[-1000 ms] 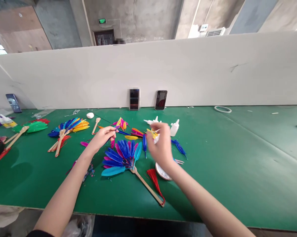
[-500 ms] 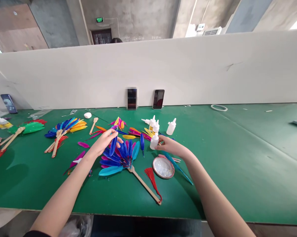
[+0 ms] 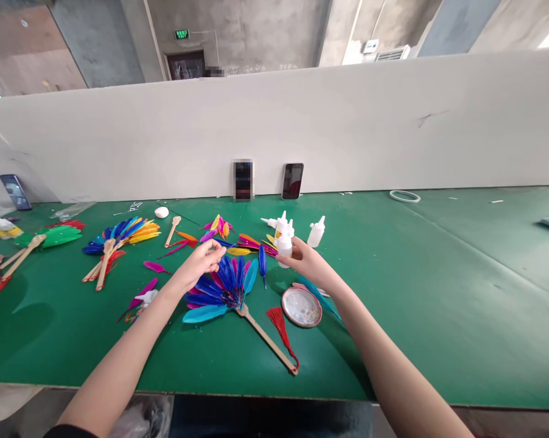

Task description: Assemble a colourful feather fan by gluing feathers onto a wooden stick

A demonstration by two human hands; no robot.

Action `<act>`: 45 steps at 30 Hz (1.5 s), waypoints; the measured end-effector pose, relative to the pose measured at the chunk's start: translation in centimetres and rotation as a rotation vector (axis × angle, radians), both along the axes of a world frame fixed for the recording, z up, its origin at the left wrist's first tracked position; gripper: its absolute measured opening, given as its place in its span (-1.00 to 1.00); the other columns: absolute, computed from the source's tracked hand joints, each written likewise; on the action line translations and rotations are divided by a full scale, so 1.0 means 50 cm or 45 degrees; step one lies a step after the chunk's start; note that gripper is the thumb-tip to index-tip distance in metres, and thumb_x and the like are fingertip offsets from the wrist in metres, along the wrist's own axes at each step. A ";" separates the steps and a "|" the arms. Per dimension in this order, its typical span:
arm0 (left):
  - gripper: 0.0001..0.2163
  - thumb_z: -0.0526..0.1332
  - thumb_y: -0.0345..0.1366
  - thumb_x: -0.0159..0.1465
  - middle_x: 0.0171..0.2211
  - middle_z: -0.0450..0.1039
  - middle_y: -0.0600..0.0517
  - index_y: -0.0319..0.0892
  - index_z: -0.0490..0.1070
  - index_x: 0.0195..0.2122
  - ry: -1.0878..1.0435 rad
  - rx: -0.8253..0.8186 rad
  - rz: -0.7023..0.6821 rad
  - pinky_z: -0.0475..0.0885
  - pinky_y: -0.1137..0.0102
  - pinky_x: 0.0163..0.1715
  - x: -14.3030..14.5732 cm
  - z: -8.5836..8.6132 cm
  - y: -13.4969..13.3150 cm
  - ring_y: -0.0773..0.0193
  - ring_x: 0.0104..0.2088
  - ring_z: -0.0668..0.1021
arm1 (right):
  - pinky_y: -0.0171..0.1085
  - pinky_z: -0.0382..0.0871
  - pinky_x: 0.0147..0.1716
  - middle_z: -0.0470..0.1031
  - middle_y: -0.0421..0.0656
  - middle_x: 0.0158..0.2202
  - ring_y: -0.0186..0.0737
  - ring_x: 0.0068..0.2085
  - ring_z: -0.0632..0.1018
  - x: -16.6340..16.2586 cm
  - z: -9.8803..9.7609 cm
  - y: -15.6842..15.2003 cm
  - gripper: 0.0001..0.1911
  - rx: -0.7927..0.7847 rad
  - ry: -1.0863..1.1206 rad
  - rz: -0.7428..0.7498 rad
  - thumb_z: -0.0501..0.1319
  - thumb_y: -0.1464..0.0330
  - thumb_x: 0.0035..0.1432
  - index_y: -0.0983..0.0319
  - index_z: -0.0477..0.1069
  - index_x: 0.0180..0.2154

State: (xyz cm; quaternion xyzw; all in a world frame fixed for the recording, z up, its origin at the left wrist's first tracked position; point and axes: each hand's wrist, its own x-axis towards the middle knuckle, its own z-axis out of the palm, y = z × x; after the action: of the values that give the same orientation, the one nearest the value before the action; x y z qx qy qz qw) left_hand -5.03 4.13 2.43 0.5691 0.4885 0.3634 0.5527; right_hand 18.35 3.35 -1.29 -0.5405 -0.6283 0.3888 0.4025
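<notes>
Green feather fan (image 3: 61, 236) is seen far L, then L hand (image 3: 205, 263) is held w/ fingertips together (can't tell if on smth) by blue-pink fan (image 3: 227, 285) on table (image 3: 439, 304), & white bottle (image 3: 284, 244) is gripped by R hand (image 3: 310, 261) nr round dish (image 3: 302, 325).

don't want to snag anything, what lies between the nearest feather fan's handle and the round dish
The head view shows a red tassel between the wooden handle and the round dish.

The green wall sign (image 3: 182, 34) reads — "EXIT".
</notes>
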 end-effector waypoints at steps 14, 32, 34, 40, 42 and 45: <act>-0.87 0.12 -0.31 0.10 -0.51 0.42 0.07 -0.27 0.27 -0.36 0.087 -0.144 -0.338 0.04 0.53 -0.67 0.012 -0.017 -0.011 0.59 -0.74 0.20 | -0.42 0.16 -0.61 0.18 -0.35 -0.63 -0.51 -0.61 0.18 -0.040 0.002 -0.008 -0.75 -0.127 1.147 -0.073 0.33 0.27 -0.24 0.24 0.33 -0.51; -0.84 0.06 -0.25 0.11 -0.74 0.29 0.18 -0.23 0.23 -0.52 0.262 -0.140 -0.490 0.07 0.54 -0.70 0.046 -0.015 -0.038 0.55 -0.79 0.19 | -0.24 0.32 -0.39 0.37 -0.26 -0.54 -0.30 -0.51 0.42 -0.066 0.005 -0.022 -0.63 -0.221 1.141 -0.038 0.14 0.05 -0.07 0.19 0.32 -0.32; -0.85 0.06 -0.25 0.11 -0.72 0.31 0.17 -0.23 0.24 -0.50 0.254 -0.145 -0.490 0.05 0.53 -0.70 0.046 -0.016 -0.039 0.55 -0.79 0.19 | -0.22 0.33 -0.37 0.41 -0.23 -0.51 -0.27 -0.49 0.44 -0.065 0.004 -0.020 -0.64 -0.248 1.162 -0.042 0.14 0.06 -0.08 0.19 0.33 -0.34; -0.86 0.07 -0.25 0.10 -0.70 0.33 0.16 -0.23 0.25 -0.48 0.248 -0.158 -0.473 0.06 0.53 -0.70 0.048 -0.016 -0.040 0.55 -0.79 0.19 | -0.25 0.35 -0.30 0.48 -0.19 -0.34 -0.23 -0.33 0.50 -0.059 0.006 -0.024 -0.66 -0.155 1.039 0.012 0.22 0.13 -0.12 0.14 0.36 -0.27; -0.86 0.07 -0.25 0.10 -0.70 0.34 0.15 -0.23 0.24 -0.49 0.253 -0.161 -0.479 0.08 0.52 -0.70 0.049 -0.016 -0.041 0.55 -0.79 0.19 | -0.27 0.35 -0.30 0.48 -0.20 -0.32 -0.25 -0.32 0.50 -0.058 0.008 -0.026 -0.64 -0.158 0.995 0.033 0.22 0.13 -0.13 0.13 0.36 -0.25; -0.86 0.07 -0.26 0.11 -0.68 0.35 0.15 -0.23 0.23 -0.48 0.256 -0.168 -0.490 0.08 0.52 -0.70 0.050 -0.014 -0.043 0.55 -0.79 0.18 | -0.30 0.33 -0.31 0.47 -0.21 -0.34 -0.27 -0.31 0.49 -0.057 0.013 -0.029 -0.62 -0.178 0.965 0.043 0.24 0.13 -0.15 0.13 0.38 -0.25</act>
State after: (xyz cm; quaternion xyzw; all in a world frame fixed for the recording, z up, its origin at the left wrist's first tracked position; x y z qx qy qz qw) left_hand -2.53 2.00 1.73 0.6479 0.4460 0.1601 0.5964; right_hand 15.49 1.90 -0.62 -0.3741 -0.4157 0.6095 0.5619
